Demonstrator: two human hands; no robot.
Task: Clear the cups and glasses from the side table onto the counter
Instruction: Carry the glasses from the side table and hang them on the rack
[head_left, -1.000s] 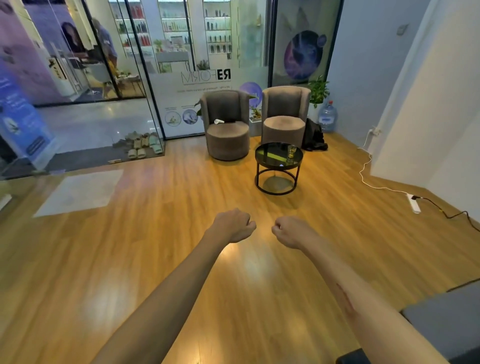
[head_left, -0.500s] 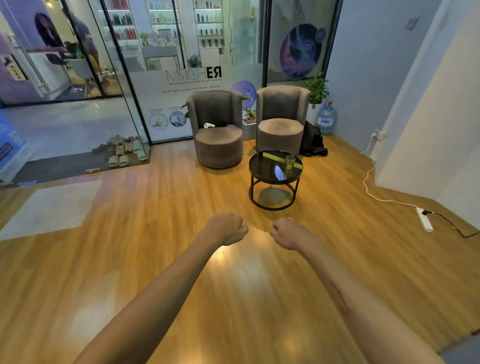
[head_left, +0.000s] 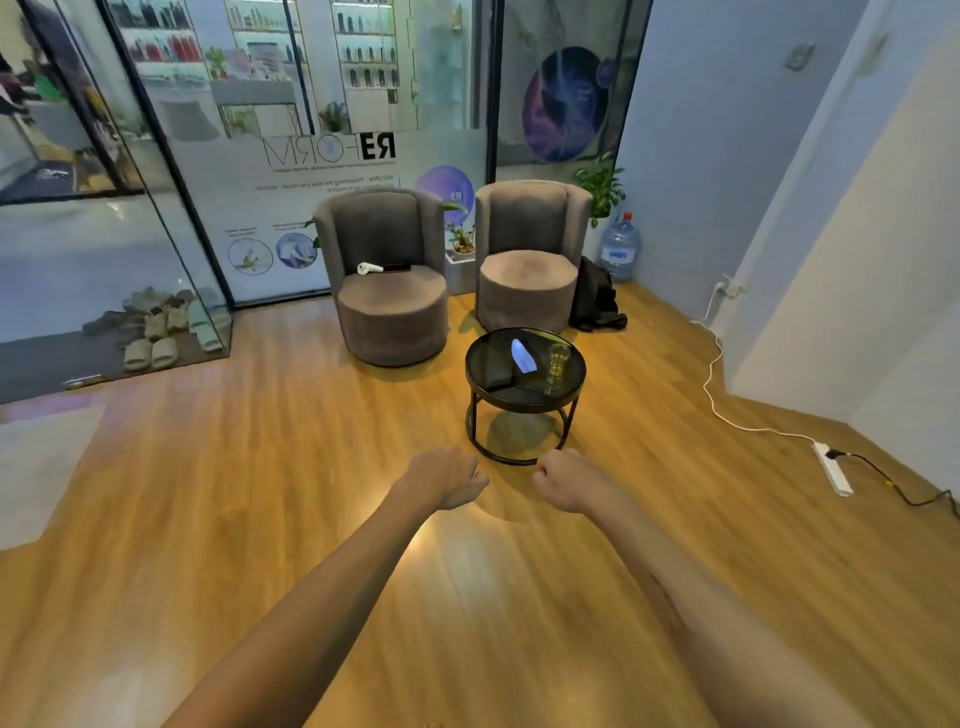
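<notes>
Glass (head_left: 558, 359) (seemingly stacked) on side table (head_left: 483, 387); both hands fisted.

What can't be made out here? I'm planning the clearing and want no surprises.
- Counter: outside the head view.
- Glass on the side table: too small to tell contents or count.
- Fingers of left hand and right hand: curled away from the camera.

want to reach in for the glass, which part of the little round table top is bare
The side table is bare on its left and near parts. The glass stands alone by the right rim, so it can be reached from the near right side. Nothing looks crowded.
</notes>
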